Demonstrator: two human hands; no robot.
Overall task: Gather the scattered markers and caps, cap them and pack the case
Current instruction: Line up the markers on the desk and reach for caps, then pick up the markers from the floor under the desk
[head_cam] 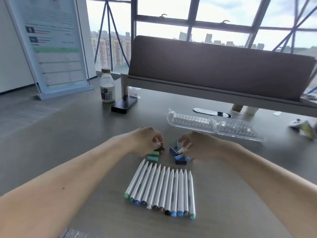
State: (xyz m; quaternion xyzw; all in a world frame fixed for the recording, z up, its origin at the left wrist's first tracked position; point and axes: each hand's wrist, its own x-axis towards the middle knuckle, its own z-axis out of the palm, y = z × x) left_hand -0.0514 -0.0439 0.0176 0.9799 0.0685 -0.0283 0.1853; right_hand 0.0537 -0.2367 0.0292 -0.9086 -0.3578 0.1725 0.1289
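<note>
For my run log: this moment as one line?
markers: uncapped, in row | left hand: at green caps | right hand: at blue caps, blurred | case: open, empty

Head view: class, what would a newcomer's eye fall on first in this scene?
A row of white markers lies side by side, uncapped, at the near middle of the table. Just beyond their tips, the left hand reaches into teal caps and the right hand into blue caps. The clear case lies open behind, to the right.
</note>
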